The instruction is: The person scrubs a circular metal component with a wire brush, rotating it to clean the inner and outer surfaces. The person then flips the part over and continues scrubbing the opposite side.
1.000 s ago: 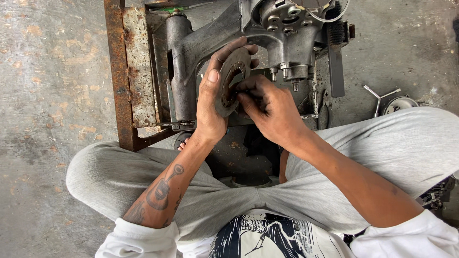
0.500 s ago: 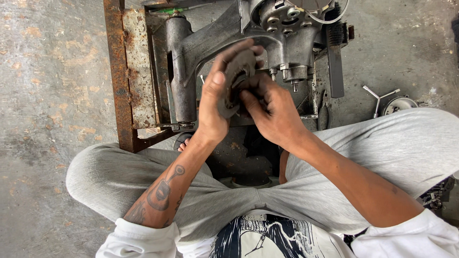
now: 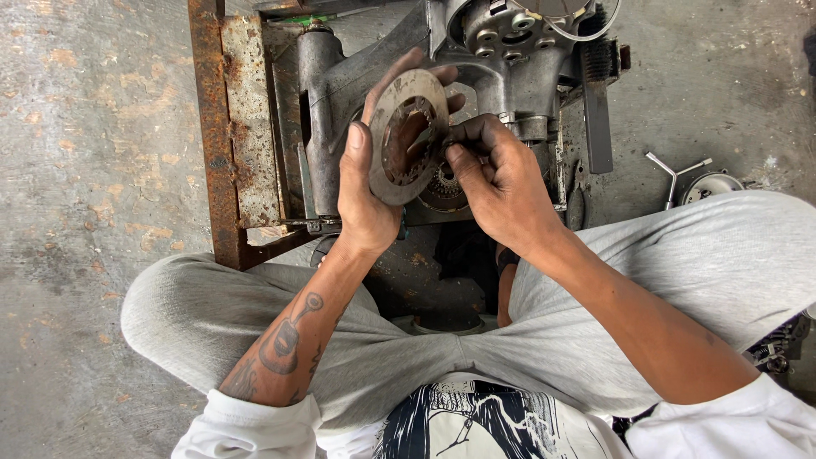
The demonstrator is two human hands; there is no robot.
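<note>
Sitting cross-legged on stained concrete, the person works over a rusty steel frame (image 3: pixel 223 127) at the left of the scene, which carries a grey cast engine housing (image 3: pixel 340 81). The left hand (image 3: pixel 364 191) is closed around a worn friction disc (image 3: pixel 406 136), thumb along its near rim and fingers curled behind the far rim, so the flat ring faces up and tilts toward the camera, lifted clear of the housing. Its toothed inner opening shows plainly. Just right of it, the right hand (image 3: pixel 501 183) has thumb and forefinger pinched narrow at the disc's right edge; they may hold a small part or a second plate, but the grip hides it and I cannot tell. Below and between the hands, a toothed hub (image 3: pixel 444 183) sits in the housing. The step in hand looks like checking or separating a clutch plate off that hub. Any next move calls for keeping the disc level and its inner teeth lined up with the hub's splines. Farther right, a bent metal tool (image 3: pixel 671 174) lies on the floor beside a round metal cover (image 3: pixel 712 184).
</note>
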